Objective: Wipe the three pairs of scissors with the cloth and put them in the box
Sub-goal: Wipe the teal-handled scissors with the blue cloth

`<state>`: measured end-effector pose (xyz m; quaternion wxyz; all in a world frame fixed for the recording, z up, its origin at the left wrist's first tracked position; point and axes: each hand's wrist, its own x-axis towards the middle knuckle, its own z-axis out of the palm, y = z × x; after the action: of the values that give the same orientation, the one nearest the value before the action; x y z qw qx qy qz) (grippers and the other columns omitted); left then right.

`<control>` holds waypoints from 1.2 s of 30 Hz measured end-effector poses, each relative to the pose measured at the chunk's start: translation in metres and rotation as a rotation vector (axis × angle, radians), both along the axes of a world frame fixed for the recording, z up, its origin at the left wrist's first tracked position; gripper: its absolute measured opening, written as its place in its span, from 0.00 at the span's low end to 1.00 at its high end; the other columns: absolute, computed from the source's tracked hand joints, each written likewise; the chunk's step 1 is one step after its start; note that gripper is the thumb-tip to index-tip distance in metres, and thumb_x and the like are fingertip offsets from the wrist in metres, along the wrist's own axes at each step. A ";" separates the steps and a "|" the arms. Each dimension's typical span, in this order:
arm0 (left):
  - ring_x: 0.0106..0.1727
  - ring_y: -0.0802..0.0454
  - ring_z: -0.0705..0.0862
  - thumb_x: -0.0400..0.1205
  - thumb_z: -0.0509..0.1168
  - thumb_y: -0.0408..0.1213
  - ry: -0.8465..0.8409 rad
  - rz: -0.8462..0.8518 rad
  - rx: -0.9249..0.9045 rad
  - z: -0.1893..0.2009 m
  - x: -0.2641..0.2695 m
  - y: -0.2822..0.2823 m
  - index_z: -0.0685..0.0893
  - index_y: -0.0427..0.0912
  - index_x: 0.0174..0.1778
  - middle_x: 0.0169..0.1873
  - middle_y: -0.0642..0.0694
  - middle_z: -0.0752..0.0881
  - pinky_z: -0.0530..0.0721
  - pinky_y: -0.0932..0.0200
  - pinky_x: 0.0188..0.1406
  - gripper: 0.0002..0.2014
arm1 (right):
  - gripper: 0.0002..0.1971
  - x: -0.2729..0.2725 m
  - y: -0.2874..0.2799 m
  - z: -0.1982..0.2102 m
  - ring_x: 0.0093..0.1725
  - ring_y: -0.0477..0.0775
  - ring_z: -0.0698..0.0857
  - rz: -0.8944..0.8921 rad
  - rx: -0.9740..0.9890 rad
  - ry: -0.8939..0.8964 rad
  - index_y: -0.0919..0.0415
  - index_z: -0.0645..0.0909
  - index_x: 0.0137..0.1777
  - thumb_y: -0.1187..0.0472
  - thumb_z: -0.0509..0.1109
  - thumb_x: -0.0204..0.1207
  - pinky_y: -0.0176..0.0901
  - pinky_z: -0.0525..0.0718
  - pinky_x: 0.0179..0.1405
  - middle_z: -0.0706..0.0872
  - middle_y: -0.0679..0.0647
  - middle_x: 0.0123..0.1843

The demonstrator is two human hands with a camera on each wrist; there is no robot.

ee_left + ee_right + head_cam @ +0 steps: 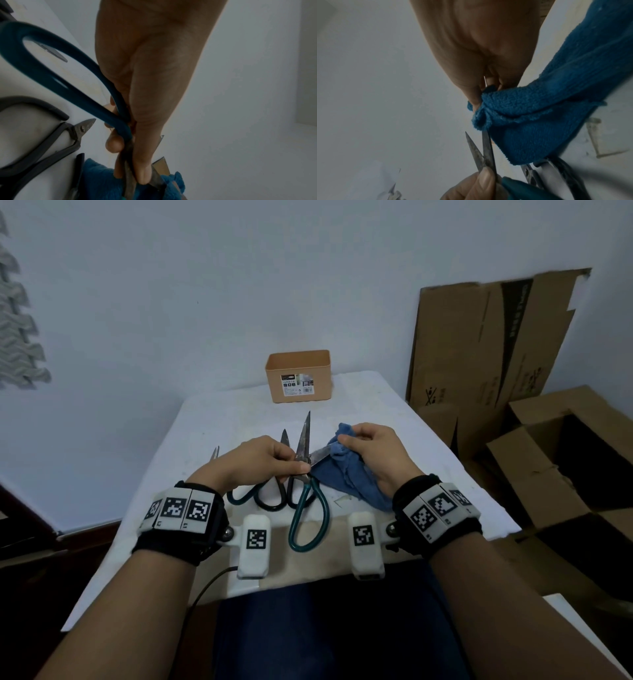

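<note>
- A plain room, likely a spare or storage room in a home, though little of it is in view.
- Bare pale wall (205,285) behind a small table (428,446) under a white cover.
- Flattened cardboard (479,344) leans on the wall; open cardboard boxes (565,460) stand on the floor at the right.

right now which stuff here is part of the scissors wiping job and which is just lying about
Job:
green-handled scissors, gripped by left hand
blue cloth, pinched by right hand
black-handled scissors
third scissors
tan box

Lying about:
cardboard boxes
</note>
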<state>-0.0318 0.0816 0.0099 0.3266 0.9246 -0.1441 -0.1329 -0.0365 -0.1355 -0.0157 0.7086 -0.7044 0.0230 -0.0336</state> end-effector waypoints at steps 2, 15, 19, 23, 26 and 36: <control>0.32 0.53 0.70 0.76 0.73 0.62 0.010 -0.007 -0.003 -0.001 -0.001 -0.002 0.82 0.41 0.30 0.24 0.51 0.74 0.68 0.54 0.40 0.25 | 0.04 0.001 -0.001 -0.004 0.48 0.60 0.87 -0.029 0.011 0.003 0.62 0.85 0.42 0.67 0.73 0.78 0.59 0.85 0.60 0.89 0.70 0.49; 0.28 0.57 0.71 0.78 0.70 0.63 -0.048 0.016 0.151 0.001 0.001 -0.001 0.83 0.43 0.31 0.23 0.55 0.77 0.69 0.59 0.37 0.25 | 0.11 0.002 -0.020 -0.010 0.55 0.62 0.89 -0.078 0.087 0.020 0.66 0.88 0.51 0.57 0.74 0.78 0.55 0.86 0.61 0.91 0.62 0.50; 0.29 0.58 0.74 0.77 0.71 0.63 -0.052 -0.012 0.174 0.007 0.000 -0.010 0.83 0.51 0.26 0.23 0.57 0.78 0.71 0.59 0.38 0.22 | 0.08 -0.004 -0.008 -0.010 0.51 0.60 0.88 0.030 0.091 0.066 0.68 0.87 0.49 0.62 0.73 0.78 0.58 0.84 0.62 0.90 0.66 0.50; 0.33 0.59 0.76 0.78 0.69 0.62 -0.125 -0.012 0.260 0.012 -0.003 -0.017 0.89 0.53 0.34 0.29 0.50 0.84 0.67 0.59 0.41 0.18 | 0.06 -0.004 -0.012 -0.007 0.46 0.57 0.86 0.026 0.044 0.078 0.64 0.85 0.41 0.64 0.71 0.80 0.53 0.84 0.58 0.88 0.62 0.44; 0.40 0.62 0.80 0.81 0.69 0.59 -0.197 -0.012 0.268 0.012 -0.005 -0.023 0.91 0.53 0.47 0.37 0.55 0.87 0.70 0.60 0.46 0.14 | 0.08 -0.003 -0.015 -0.007 0.38 0.54 0.84 -0.015 0.099 0.109 0.66 0.84 0.41 0.65 0.69 0.82 0.46 0.84 0.45 0.85 0.60 0.38; 0.31 0.53 0.87 0.90 0.61 0.45 0.159 0.254 -0.347 0.003 -0.011 -0.021 0.89 0.31 0.49 0.40 0.38 0.92 0.86 0.64 0.31 0.20 | 0.12 0.007 -0.023 -0.021 0.45 0.60 0.83 -0.236 0.141 0.124 0.69 0.85 0.43 0.58 0.71 0.80 0.63 0.86 0.54 0.83 0.64 0.41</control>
<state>-0.0429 0.0603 0.0131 0.5054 0.8518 -0.0211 -0.1363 -0.0299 -0.1585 -0.0372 0.7445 -0.6462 0.1518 -0.0714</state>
